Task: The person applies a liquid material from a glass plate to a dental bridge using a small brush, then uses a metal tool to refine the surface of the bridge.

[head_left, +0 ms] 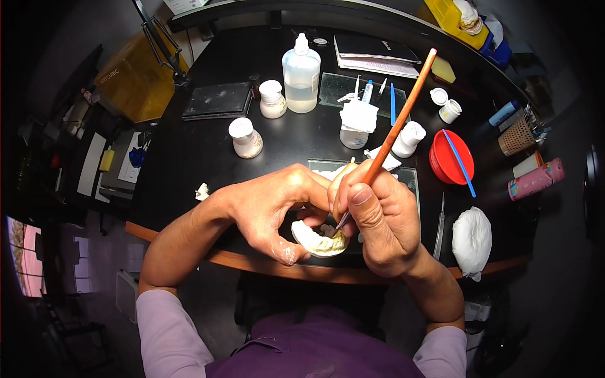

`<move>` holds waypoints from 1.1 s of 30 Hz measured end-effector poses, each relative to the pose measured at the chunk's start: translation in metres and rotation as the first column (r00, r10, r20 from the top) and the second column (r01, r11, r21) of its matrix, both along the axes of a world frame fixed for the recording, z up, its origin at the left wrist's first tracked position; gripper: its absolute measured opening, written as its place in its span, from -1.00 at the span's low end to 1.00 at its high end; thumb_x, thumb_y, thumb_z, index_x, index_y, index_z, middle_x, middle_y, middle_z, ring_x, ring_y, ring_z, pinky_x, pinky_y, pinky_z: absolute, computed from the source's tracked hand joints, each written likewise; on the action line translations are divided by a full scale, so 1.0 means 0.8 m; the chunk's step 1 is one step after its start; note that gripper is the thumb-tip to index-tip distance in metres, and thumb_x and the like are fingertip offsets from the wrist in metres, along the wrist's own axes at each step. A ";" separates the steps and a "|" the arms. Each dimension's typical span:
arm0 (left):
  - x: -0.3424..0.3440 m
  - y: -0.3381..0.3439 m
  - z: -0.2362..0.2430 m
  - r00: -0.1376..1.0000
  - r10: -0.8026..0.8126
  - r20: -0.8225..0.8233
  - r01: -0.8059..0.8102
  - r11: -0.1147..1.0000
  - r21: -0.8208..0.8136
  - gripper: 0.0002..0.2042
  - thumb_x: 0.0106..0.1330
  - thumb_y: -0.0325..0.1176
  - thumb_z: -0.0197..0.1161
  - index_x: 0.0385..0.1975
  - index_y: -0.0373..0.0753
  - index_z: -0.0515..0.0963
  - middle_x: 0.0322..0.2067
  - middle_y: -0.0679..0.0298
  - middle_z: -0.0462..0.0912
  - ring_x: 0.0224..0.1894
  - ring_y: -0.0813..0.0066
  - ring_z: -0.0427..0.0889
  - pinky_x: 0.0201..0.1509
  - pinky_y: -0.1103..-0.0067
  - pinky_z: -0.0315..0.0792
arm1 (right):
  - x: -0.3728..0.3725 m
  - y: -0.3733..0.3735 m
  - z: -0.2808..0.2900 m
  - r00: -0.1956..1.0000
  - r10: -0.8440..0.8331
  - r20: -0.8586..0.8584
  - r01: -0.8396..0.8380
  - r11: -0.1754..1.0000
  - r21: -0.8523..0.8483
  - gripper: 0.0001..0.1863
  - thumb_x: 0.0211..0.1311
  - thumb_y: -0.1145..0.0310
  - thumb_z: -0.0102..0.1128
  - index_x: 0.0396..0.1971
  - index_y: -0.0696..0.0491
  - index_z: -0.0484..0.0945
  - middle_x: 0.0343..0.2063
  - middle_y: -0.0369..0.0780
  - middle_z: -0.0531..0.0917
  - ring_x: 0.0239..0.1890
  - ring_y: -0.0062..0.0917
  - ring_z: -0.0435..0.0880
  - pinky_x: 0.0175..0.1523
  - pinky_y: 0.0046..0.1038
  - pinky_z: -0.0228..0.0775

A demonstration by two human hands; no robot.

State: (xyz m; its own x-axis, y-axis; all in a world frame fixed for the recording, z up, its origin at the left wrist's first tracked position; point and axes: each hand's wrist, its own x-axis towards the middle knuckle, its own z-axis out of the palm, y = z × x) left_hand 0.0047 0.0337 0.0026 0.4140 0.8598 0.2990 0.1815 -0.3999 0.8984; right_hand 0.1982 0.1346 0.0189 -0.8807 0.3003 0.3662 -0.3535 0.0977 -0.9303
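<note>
Near the table's front edge, my left hand [277, 211] is closed round a cream-white dental cast [320, 244], shaped like an arch with a row of teeth. My right hand [384, 220] grips a brush [403, 114] with a long orange-brown wooden handle, slanting up to the right. Its thin tip touches or nearly touches the teeth at the cast's right side; which of the two I cannot tell. Behind my hands lies a glass slab [408, 179], partly hidden by them, with white material on it.
Behind stand a clear dropper bottle [301, 79], white-capped jars [246, 138] and a jar topped with white tissue [359, 117]. On the right are a red bowl [441, 165] with a blue stick [459, 162] across it, a metal tool [440, 227], a white cloth wad [471, 242] and a pink can [535, 179].
</note>
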 end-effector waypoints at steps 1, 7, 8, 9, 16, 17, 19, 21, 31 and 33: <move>-0.001 0.001 -0.002 1.000 -0.004 -0.008 0.004 1.000 0.023 -0.47 -0.19 -0.25 0.44 -0.13 -0.35 0.69 -0.41 0.25 0.55 -0.46 0.47 0.44 -0.37 0.53 0.37 | 0.000 0.000 0.000 1.000 0.001 0.000 -0.001 1.000 0.000 -0.65 0.66 0.22 -0.01 -0.15 0.25 0.53 -0.51 -0.30 0.59 -0.46 -0.76 0.55 -0.29 -0.60 0.56; -0.002 -0.001 0.000 1.000 -0.003 -0.017 0.003 0.999 0.042 -0.46 -0.18 -0.23 0.44 -0.12 -0.37 0.69 -0.41 0.26 0.55 -0.45 0.47 0.46 -0.36 0.53 0.39 | 0.000 -0.004 0.004 1.000 -0.010 0.005 0.011 0.998 -0.065 -0.64 0.67 0.19 -0.02 -0.17 0.22 0.51 -0.47 -0.32 0.58 -0.46 -0.79 0.53 -0.27 -0.62 0.57; -0.002 -0.001 0.001 0.999 -0.001 -0.040 0.002 1.000 0.027 -0.46 -0.18 -0.23 0.44 -0.12 -0.38 0.69 -0.41 0.26 0.55 -0.45 0.46 0.47 -0.36 0.54 0.40 | 0.001 -0.002 0.002 1.000 0.006 0.009 -0.005 0.995 -0.099 -0.65 0.67 0.18 -0.03 -0.18 0.20 0.50 -0.46 -0.33 0.56 -0.46 -0.80 0.52 -0.26 -0.64 0.57; -0.002 -0.001 0.001 0.999 -0.001 -0.041 0.002 1.000 0.028 -0.46 -0.18 -0.23 0.44 -0.12 -0.38 0.69 -0.41 0.26 0.55 -0.45 0.46 0.47 -0.36 0.54 0.40 | 0.001 0.000 0.001 1.000 0.022 0.013 -0.020 0.991 -0.132 -0.65 0.67 0.17 -0.03 -0.20 0.18 0.49 -0.44 -0.34 0.55 -0.45 -0.82 0.51 -0.26 -0.65 0.56; -0.004 -0.001 -0.002 1.000 -0.012 0.008 0.012 1.000 0.008 -0.38 -0.13 -0.11 0.44 -0.05 -0.42 0.67 -0.28 0.19 0.62 -0.45 0.46 0.48 -0.34 0.53 0.43 | 0.002 0.004 0.003 0.998 0.001 -0.069 -0.014 0.983 -0.182 -0.70 0.66 0.20 -0.01 -0.20 0.13 0.48 -0.41 -0.32 0.54 -0.45 -0.81 0.46 -0.29 -0.68 0.47; -0.001 0.005 -0.001 0.999 -0.029 0.036 0.030 0.999 -0.015 -0.35 -0.12 -0.08 0.44 -0.01 -0.42 0.67 -0.22 0.16 0.65 -0.45 0.47 0.48 -0.34 0.53 0.44 | 0.007 0.012 0.008 0.989 -0.099 -0.113 0.079 0.982 -0.170 -0.74 0.64 0.23 0.02 -0.19 0.14 0.47 -0.40 -0.30 0.55 -0.45 -0.79 0.47 -0.31 -0.68 0.43; -0.005 0.005 -0.001 0.998 -0.039 0.052 0.039 0.999 0.005 -0.29 -0.10 -0.07 0.44 0.08 -0.45 0.66 -0.05 0.04 0.69 -0.47 0.53 0.47 -0.36 0.58 0.43 | 0.015 0.036 0.017 0.916 -0.314 -0.249 0.287 0.948 -0.139 -0.81 0.59 0.31 0.07 -0.13 0.15 0.47 -0.37 -0.27 0.58 -0.44 -0.75 0.48 -0.33 -0.67 0.33; -0.009 -0.005 0.003 0.996 -0.001 0.094 0.006 0.999 -0.049 -0.27 -0.11 -0.11 0.46 0.09 -0.48 0.66 0.01 -0.02 0.70 -0.47 0.59 0.48 -0.37 0.65 0.41 | 0.036 0.072 0.032 0.788 -0.574 -0.222 0.597 0.800 0.053 -0.85 0.57 0.37 0.13 -0.08 0.15 0.47 -0.37 -0.30 0.58 -0.42 -0.76 0.51 -0.30 -0.68 0.37; -0.009 -0.004 0.008 0.997 0.054 0.055 -0.052 0.998 -0.031 -0.29 -0.13 -0.17 0.48 0.09 -0.47 0.66 0.02 -0.01 0.70 -0.40 0.61 0.51 -0.32 0.66 0.43 | 0.127 0.168 -0.007 0.501 -0.865 -0.014 0.515 0.285 0.809 -0.90 0.12 0.49 0.50 -0.37 0.18 0.79 -0.41 -0.17 0.79 -0.34 -0.46 0.72 -0.08 -0.44 0.52; -0.010 -0.003 0.007 0.997 0.061 0.047 -0.060 0.998 -0.023 -0.29 -0.14 -0.17 0.48 0.09 -0.47 0.66 0.02 -0.01 0.70 -0.39 0.61 0.52 -0.31 0.66 0.43 | 0.135 0.163 0.000 0.512 -0.858 -0.051 0.575 0.298 0.762 -0.90 0.13 0.50 0.50 -0.36 0.18 0.79 -0.41 -0.18 0.79 -0.34 -0.50 0.71 -0.09 -0.46 0.51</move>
